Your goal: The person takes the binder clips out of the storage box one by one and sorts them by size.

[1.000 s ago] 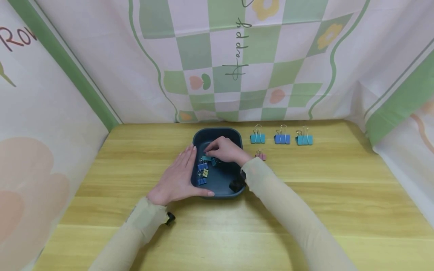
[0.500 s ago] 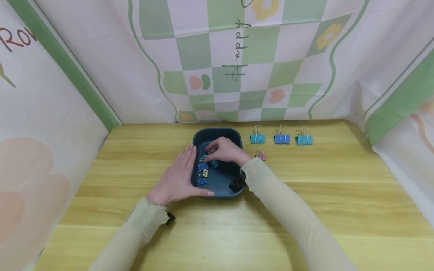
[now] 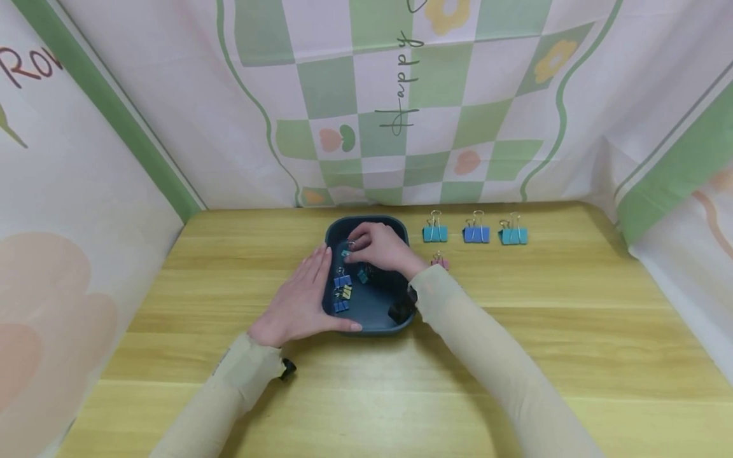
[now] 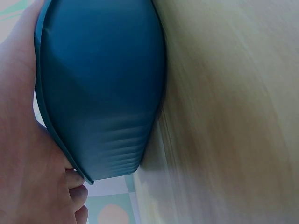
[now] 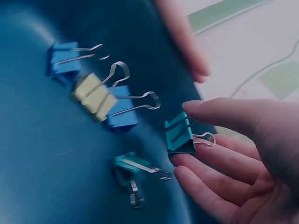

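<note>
My right hand [image 3: 382,247] is inside the dark blue tray [image 3: 372,313], pinching a small teal binder clip [image 5: 179,134] between thumb and fingers above the tray floor. Another teal binder clip [image 5: 133,169] lies just below it in the right wrist view. Along the tray's left side are a blue binder clip [image 3: 342,280], a yellow binder clip [image 3: 346,292] and a second blue binder clip [image 3: 341,306]. My left hand [image 3: 298,305] lies with straight fingers against the tray's left rim, its thumb over the near rim.
On the wooden table [image 3: 544,356], right of the tray, a large teal clip [image 3: 435,234], a large blue clip [image 3: 476,235] and another large teal clip [image 3: 513,236] stand in a row. A pink clip [image 3: 439,262] sits below them. Patterned cloth [image 3: 395,140] hangs behind.
My right hand has gathered up the small teal binder clip and shifted slightly toward the tray's far end with it. My left hand and the tray have stayed put.
</note>
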Demonstrator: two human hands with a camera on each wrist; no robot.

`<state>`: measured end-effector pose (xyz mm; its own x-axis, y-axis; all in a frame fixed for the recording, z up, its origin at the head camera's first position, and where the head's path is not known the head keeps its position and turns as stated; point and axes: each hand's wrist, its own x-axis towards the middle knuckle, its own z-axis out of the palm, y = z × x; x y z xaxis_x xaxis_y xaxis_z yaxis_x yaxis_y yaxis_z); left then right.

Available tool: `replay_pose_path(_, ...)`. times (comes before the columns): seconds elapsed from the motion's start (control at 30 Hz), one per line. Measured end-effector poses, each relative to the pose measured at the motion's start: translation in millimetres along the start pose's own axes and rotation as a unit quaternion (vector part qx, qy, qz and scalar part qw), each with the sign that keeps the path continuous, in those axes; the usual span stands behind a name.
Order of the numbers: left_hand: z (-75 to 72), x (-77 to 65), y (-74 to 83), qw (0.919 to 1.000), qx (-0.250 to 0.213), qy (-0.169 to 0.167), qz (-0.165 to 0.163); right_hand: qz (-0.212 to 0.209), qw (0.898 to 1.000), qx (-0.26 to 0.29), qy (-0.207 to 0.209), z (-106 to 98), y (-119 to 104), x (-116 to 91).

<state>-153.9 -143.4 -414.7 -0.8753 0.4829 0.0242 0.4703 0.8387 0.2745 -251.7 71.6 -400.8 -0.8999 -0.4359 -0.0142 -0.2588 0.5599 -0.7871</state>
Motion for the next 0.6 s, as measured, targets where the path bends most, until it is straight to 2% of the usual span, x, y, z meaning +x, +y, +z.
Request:
replay_pose_path(0.23, -0.2, 0.5, 0.2, 1.0000, 0.001, -0.002, 0.002, -0.021, 0.998, 0.044, 0.049, -19, -10, -4)
replay_pose_path(0.6, 0.9, 0.4, 0.8, 1.0000, 0.000, 0.006, -0.001, -0.038, 0.991, 0.103, 0.073, -57, -32, -22)
